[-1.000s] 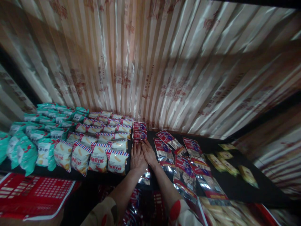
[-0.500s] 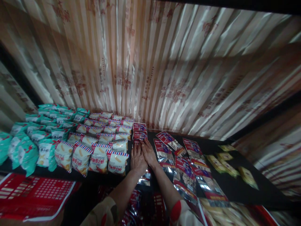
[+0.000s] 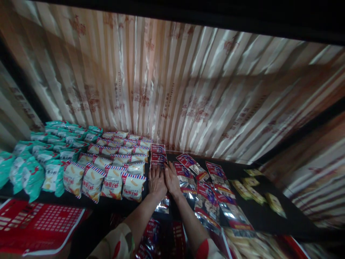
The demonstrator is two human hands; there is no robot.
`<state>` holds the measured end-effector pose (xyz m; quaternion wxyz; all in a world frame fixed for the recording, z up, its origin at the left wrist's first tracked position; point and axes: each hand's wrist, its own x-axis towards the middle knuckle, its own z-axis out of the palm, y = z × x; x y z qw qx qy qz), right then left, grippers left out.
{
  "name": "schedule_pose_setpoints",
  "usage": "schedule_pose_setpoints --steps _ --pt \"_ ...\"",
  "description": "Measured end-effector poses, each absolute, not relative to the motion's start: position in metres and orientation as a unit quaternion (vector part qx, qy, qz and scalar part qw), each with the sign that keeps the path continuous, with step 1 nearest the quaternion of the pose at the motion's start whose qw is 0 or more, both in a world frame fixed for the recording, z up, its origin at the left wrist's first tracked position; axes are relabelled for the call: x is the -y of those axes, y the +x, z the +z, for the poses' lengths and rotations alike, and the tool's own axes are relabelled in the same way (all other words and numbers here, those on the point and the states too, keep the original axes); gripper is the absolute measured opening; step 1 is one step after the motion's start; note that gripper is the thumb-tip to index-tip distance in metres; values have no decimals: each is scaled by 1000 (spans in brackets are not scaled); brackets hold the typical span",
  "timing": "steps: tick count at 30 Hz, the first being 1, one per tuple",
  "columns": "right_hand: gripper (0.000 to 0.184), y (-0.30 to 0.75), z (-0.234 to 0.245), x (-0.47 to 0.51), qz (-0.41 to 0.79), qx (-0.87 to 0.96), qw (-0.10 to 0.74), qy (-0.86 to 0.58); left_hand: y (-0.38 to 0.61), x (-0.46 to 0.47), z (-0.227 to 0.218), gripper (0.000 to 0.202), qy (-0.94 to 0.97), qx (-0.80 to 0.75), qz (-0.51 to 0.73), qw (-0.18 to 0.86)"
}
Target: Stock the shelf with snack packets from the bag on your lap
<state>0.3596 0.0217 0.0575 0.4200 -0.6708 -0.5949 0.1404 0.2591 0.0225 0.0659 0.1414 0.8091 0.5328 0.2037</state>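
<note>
Palms down, fingers close together — left hand [image 3: 157,181] and right hand [image 3: 171,178] side by side on the row of red packets [image 3: 158,153], middle of the counter [image 3: 269,217], nearer its front edge. Probably light, crinkly, slick foil — best pinched at a sealed edge, not squeezed.

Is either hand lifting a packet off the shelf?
No, left hand and right hand lie flat, side by side, on the red packets.

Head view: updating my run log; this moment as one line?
left hand: flat on red packet column | right hand: flat beside it | white snack bags: left of hands
</note>
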Motion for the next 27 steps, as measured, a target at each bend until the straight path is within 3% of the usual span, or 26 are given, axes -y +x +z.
schedule_pose_setpoints --steps 11,27 --pt "64 351 73 11 124 538 472 -687 257 -16 74 43 807 -530 224 129" --pt "44 305 43 115 91 440 568 -690 224 78 56 25 846 -380 326 185"
